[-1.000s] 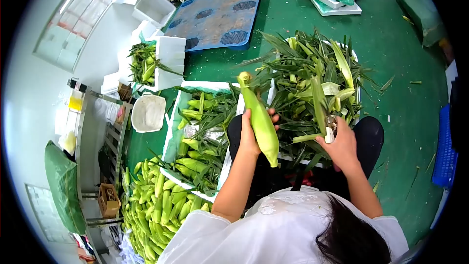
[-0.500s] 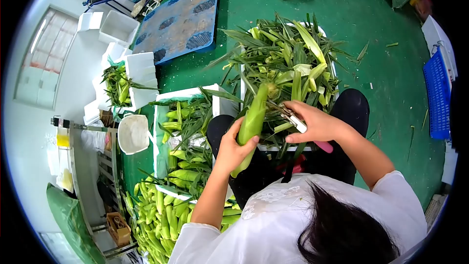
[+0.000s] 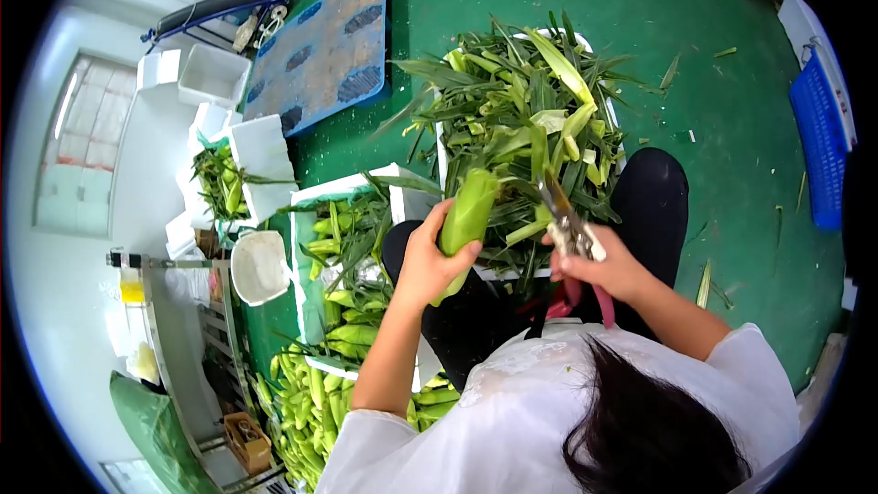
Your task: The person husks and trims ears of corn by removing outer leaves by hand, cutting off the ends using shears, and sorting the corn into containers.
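Note:
My left hand point(image 3: 428, 261) is wrapped around an ear of corn point(image 3: 470, 210) in its green husk, tilted with its top pointing up and slightly right. That top end now looks blunt. In my right hand point(image 3: 611, 265) are pruning shears point(image 3: 567, 220) with pink-red handles, held to the right of the ear and apart from it. Their blades point up toward a heap of cut husks and leaves point(image 3: 512, 119), piled in a white foam box point(image 3: 441, 155) in front of my knees.
To the left stands a foam box point(image 3: 300, 288) with corn and leaves; beside it lies a large pile of corn ears point(image 3: 306, 412). A white bucket point(image 3: 260, 267), a blue pallet point(image 3: 320, 50) and a metal rack point(image 3: 229, 311) are further left. A blue basket point(image 3: 819, 142) is at right.
The shears have moved right, away from the ear's tip, and now point upward. The brownish tip seen earlier on the ear is gone. The ear has lowered slightly.

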`<state>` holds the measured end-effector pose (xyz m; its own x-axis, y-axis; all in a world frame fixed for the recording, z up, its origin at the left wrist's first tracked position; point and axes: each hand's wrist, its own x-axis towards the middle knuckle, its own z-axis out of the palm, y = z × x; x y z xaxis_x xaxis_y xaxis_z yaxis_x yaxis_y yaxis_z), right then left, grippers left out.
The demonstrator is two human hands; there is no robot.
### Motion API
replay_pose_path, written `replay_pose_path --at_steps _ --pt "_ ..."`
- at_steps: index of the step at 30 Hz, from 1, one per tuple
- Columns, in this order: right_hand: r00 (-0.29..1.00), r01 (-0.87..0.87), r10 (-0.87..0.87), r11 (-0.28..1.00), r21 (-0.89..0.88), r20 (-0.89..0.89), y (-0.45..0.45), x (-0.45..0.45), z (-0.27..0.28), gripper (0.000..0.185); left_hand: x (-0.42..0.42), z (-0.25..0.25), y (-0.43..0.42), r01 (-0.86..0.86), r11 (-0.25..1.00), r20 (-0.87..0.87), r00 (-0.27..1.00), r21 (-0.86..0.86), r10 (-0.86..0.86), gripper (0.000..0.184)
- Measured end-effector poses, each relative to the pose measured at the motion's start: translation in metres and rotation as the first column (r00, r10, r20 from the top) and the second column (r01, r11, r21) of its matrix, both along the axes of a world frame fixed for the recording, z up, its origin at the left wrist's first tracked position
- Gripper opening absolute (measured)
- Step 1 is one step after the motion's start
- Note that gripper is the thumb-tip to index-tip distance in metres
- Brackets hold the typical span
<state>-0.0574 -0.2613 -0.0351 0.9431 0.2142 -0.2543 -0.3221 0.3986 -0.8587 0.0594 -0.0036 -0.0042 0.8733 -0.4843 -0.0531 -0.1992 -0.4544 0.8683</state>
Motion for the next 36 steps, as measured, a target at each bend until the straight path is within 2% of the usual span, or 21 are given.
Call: replay_pose_path --at_steps 2,5,6,8,12,14,15,16,19,21,22,23,26,28,29,30,32,33,34,35,36 --pt "0.987 -0.151 0.155 0.982 0.117 -0.029 0.003 -0.007 0.002 0.055 -0.004 0.003 -0.009 -0.018 1.0 0.064 0.998 0.003 0.018 0.068" --pt "0.996 -0.053 0.051 0.998 0.034 0.072 0.017 -0.001 0.005 0.056 -0.008 -0.005 -0.022 0.07 0.993 0.209 0.974 0.095 -0.088 0.07" --pt "0.996 0.033 -0.031 0.999 -0.025 0.08 0.017 0.006 0.009 0.045 -0.008 -0.002 -0.027 0.127 0.972 0.238 0.955 0.198 -0.174 0.072" --pt "1.0 0.008 -0.009 1.0 -0.016 -0.02 0.007 0.012 0.017 0.034 -0.006 -0.014 -0.024 0.075 0.997 0.063 0.995 0.013 -0.075 0.075" --pt "0.981 -0.195 0.196 0.979 -0.065 0.014 -0.014 0.004 0.009 0.04 -0.003 0.002 -0.013 0.121 0.993 0.126 0.985 -0.001 -0.12 0.066" --pt "0.953 -0.273 0.287 0.953 -0.128 0.101 -0.015 0.003 -0.003 0.06 0.002 0.003 -0.003 0.187 0.982 0.041 0.982 -0.002 -0.186 0.063" --pt "0.938 -0.238 0.284 0.945 -0.225 0.198 -0.013 0.005 -0.001 0.057 0.004 0.007 -0.003 0.219 0.974 -0.073 0.974 0.056 -0.214 0.066" --pt "0.91 -0.196 0.293 0.928 -0.316 0.295 -0.01 0.009 0.001 0.054 0.007 0.004 -0.003 0.323 0.945 -0.009 0.946 0.057 -0.323 0.066" --pt "0.877 -0.332 0.446 0.831 -0.446 0.178 -0.009 0.021 0.01 0.045 0.016 -0.009 0.004 0.559 0.827 -0.123 0.818 -0.057 -0.561 0.068" --pt "0.983 -0.182 0.177 0.959 -0.215 -0.044 0.01 0.017 0.016 0.035 -0.001 -0.037 0.021 0.359 0.833 -0.314 0.804 -0.421 -0.505 0.077" --pt "0.977 -0.144 0.112 0.974 -0.175 -0.18 0.011 0.016 0.011 0.037 -0.019 -0.036 0.031 0.041 0.739 -0.549 0.642 -0.673 -0.535 0.081" --pt "0.983 -0.001 -0.017 0.995 -0.096 -0.186 0.021 0.012 -0.01 0.043 -0.034 -0.062 0.044 -0.126 0.577 -0.512 0.636 -0.807 -0.577 0.084" --pt "0.972 -0.01 0.03 0.996 0.09 -0.231 0.029 -0.005 -0.066 0.049 -0.089 -0.077 0.093 -0.625 0.107 -0.57 0.612 -0.773 -0.548 0.081" --pt "0.936 -0.205 0.263 0.947 0.245 -0.234 0.014 -0.016 -0.135 0.053 -0.131 -0.104 0.152 -0.71 -0.088 -0.64 0.675 -0.699 -0.368 0.074" --pt "0.846 -0.363 0.407 0.913 0.187 -0.346 0.005 -0.016 -0.132 0.058 -0.158 -0.105 0.186 -0.773 -0.127 -0.761 0.634 -0.621 -0.137 0.072" --pt "0.784 -0.484 0.568 0.812 0.326 -0.25 -0.012 -0.004 -0.16 0.062 -0.184 -0.116 0.224 -0.771 -0.192 -0.793 0.605 -0.607 0.073 0.067" --pt "0.842 -0.397 0.426 0.905 0.154 -0.333 0.042 -0.013 -0.07 0.06 -0.245 -0.125 0.299 -0.664 -0.574 -0.85 0.515 -0.479 0.113 0.061" --pt "0.724 -0.59 0.642 0.766 0.255 -0.253 0.033 0.003 -0.092 0.059 -0.278 -0.137 0.338 -0.655 -0.534 -0.843 0.376 -0.536 0.385 0.062" --pt "0.563 -0.755 0.815 0.574 0.316 -0.134 0.027 0.018 -0.111 0.058 -0.312 -0.148 0.376 -0.586 -0.641 -0.867 0.292 -0.495 0.403 0.058" --pt "0.591 -0.706 0.771 0.637 0.31 -0.238 0.033 0.019 -0.112 0.058 -0.344 -0.153 0.41 -0.602 -0.713 -0.877 -0.045 -0.359 0.479 0.057" --pt "0.636 -0.625 0.685 0.727 0.284 -0.354 0.044 0.015 -0.109 0.058 -0.382 -0.173 0.458 -0.513 -0.823 -0.919 -0.15 -0.243 0.365 0.054"
